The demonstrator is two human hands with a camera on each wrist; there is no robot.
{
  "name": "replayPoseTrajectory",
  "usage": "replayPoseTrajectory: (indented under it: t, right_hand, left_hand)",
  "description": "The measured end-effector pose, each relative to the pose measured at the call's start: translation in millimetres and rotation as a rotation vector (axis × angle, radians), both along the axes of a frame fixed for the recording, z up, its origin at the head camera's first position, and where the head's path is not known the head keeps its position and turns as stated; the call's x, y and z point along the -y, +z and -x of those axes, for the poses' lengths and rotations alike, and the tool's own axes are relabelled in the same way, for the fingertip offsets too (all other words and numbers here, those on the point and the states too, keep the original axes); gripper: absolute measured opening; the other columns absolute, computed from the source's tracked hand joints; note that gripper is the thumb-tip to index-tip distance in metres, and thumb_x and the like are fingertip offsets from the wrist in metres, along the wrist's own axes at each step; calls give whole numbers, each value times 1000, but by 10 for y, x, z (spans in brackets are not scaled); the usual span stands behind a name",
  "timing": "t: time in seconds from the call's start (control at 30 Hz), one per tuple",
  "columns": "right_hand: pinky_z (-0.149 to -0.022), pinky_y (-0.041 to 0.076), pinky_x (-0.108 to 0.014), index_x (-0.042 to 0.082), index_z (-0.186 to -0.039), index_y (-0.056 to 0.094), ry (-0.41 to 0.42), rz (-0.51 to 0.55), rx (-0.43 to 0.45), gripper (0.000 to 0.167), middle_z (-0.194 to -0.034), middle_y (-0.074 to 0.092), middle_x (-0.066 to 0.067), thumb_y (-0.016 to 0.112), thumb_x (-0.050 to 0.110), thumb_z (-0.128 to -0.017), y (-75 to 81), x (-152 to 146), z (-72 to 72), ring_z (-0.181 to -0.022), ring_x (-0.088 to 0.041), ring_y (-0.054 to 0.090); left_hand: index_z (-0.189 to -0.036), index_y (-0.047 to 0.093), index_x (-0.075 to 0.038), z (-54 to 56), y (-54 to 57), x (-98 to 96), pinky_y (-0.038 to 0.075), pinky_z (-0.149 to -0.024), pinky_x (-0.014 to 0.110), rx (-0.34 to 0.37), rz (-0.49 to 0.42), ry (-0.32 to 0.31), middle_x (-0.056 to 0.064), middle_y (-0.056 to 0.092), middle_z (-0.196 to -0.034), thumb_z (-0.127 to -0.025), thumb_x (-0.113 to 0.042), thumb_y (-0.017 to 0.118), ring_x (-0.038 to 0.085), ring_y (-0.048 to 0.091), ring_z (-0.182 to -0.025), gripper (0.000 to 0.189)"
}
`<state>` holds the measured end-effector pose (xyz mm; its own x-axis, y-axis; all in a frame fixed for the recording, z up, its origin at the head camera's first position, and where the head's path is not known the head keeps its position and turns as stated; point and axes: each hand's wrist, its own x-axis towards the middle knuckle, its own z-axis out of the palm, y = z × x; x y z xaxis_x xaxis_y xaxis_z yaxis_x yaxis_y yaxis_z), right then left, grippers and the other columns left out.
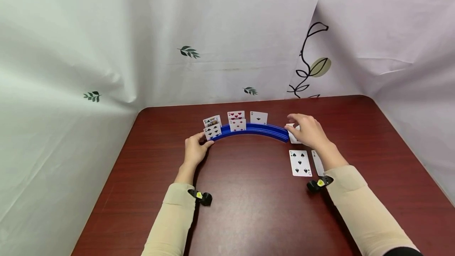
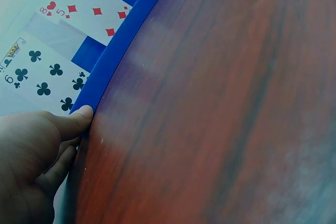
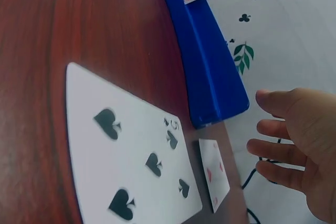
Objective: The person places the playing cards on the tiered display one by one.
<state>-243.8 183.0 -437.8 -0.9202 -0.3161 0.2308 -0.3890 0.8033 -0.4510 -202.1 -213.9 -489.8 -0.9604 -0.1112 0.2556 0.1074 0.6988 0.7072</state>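
Note:
A curved blue playing card holder [image 1: 264, 128] stands toward the far side of the table. My left hand [image 1: 194, 150] grips its left end, thumb along the front edge. At that end a six of clubs [image 1: 213, 131] stands before a king [image 1: 212, 121]. Further right, a five of diamonds [image 1: 237, 125] partly covers an eight of hearts [image 1: 235, 114]; an ace of clubs [image 1: 258, 117] stands in the back groove. Just beyond the holder's right end, my right hand [image 3: 310, 145] hovers with fingers apart, holding nothing. Below it lies a red-pip card [image 3: 214, 174], partly hidden in the head view.
A five of spades [image 1: 300, 163] lies face up on the brown table [image 1: 241, 200], in front of the holder's right end. Beside it another card [image 1: 317, 163] is partly covered by my right forearm. A pale patterned curtain [image 1: 227, 31] hangs behind the table.

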Motion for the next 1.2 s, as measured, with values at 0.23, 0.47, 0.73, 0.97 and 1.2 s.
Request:
replayPoseTrajectory:
  t: [0.23,0.47,0.73,0.97,1.2]
  right_hand:
    - [-88,51,-59,-2,-131,63,-19,-24,9,44,-123,67,-23,71,24,-96,-30,-99,-25,-102,-37,68]
    - [-81,54,-55,-3,-130,63,-16,-21,8,46,-109,71,-22,71,27,-96,-59,-174,-55,-96,-34,69]
    - [-83,53,-57,-3,-129,63,-28,-15,32,45,-107,72,-22,73,24,-94,-77,-282,-93,-96,-35,69]
    - [-84,52,-57,-4,-125,65,-39,-4,47,43,-104,71,-19,75,23,-92,-104,-403,-133,-94,-34,69]
    - [-84,51,-57,-5,-123,65,-35,-22,94,42,-106,71,-20,75,22,-92,-147,-528,-158,-95,-34,68]
  left_hand:
    - [-112,76,-1,12,-19,2,56,-90,45,-40,-16,-10,16,77,-96,-83,-10,85,29,74,-92,32]
    - [-113,77,-3,14,-14,23,55,-91,45,-34,-12,-10,15,77,-97,-84,-12,85,29,74,-94,31]
    - [-113,77,-3,16,-23,10,55,-91,45,-33,-24,-11,15,77,-98,-84,-12,84,28,74,-94,31]
    - [-115,76,-2,17,-9,3,56,-91,45,-28,-26,-17,16,76,-99,-85,-12,84,28,74,-95,33]
    - [-115,76,-2,11,-9,3,56,-90,45,-23,-25,-17,16,76,-99,-85,-11,83,28,74,-94,32]
